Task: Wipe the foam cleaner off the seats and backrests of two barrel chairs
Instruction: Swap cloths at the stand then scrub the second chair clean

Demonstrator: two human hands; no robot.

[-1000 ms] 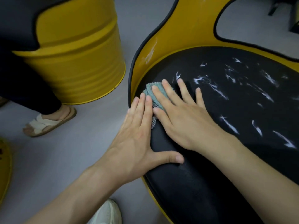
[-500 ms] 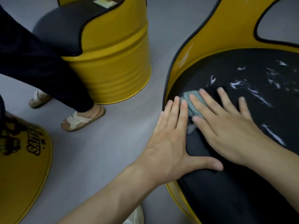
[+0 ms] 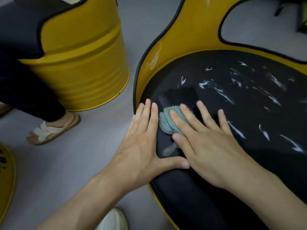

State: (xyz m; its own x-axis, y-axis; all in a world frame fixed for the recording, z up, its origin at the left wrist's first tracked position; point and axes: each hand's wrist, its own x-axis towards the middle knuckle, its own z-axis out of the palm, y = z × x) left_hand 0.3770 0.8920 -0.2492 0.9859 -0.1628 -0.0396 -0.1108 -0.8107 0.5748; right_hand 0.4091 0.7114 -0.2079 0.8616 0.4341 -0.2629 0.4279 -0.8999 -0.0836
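Observation:
A yellow barrel chair [image 3: 187, 32] with a black seat [image 3: 259, 113] fills the right side. White streaks of foam [image 3: 224, 94] lie scattered over the seat, and a smear marks the yellow backrest at the left. My right hand [image 3: 207, 141] lies flat with straight fingers on a teal cloth [image 3: 167, 123], pressing it onto the seat's left part. My left hand [image 3: 141, 143] rests flat on the seat's left edge, thumb stretched out under the cloth. A second yellow barrel chair [image 3: 83, 63] with a black seat stands at upper left.
Another person's dark trouser leg and sandalled foot [image 3: 51, 130] stand on the grey floor [image 3: 83, 163] beside the second chair. A yellow rounded object [image 3: 6, 176] sits at the left edge. My white shoe [image 3: 114, 219] shows at the bottom.
My right hand with the cloth has slid a little toward me over the seat, leaving a wiped dark patch above the fingers. The view has shifted sideways; my left hand stays on the edge.

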